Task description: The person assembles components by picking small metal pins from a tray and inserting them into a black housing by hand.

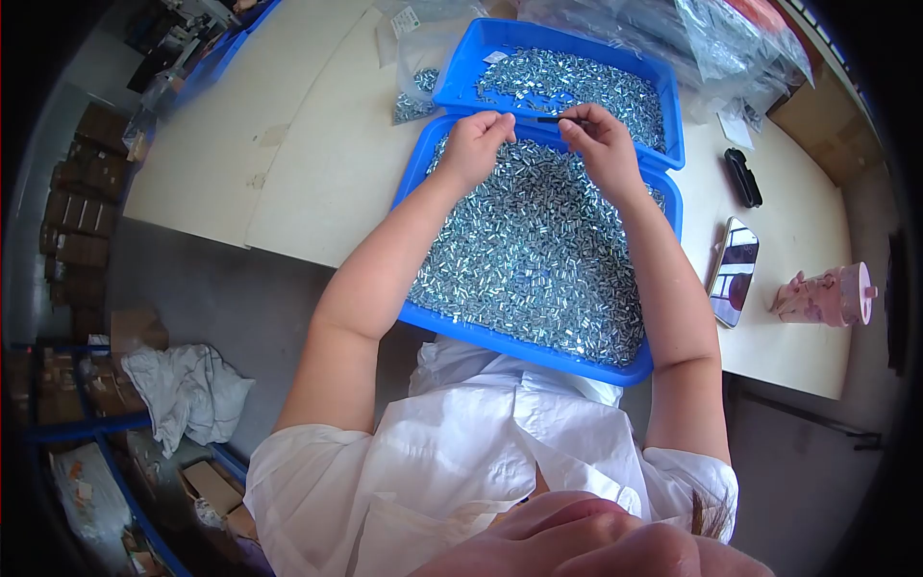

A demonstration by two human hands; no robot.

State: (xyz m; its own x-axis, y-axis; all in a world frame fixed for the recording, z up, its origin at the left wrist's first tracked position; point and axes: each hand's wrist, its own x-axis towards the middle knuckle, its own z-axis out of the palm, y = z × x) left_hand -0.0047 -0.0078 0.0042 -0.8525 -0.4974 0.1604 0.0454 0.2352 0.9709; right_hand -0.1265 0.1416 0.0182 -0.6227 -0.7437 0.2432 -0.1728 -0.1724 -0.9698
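Above the far edge of the near blue tray [409, 173], my left hand [475, 149] is closed in a pinch; whatever its fingertips hold is too small to make out. My right hand [606, 149] pinches a thin black stick [550, 120] that points toward my left hand. Small shiny metal pieces [529, 240] fill the near tray below both hands. Directly behind it stands the far blue tray [466, 62], holding more of the same metal pieces [596, 82].
Beside the far tray, a clear bag [415, 96] holds metal pieces. Plastic bags [663, 38] lie at the back. To the right are a black case [742, 178], a phone [735, 271] and a pink cup [825, 295] on the table [798, 361].
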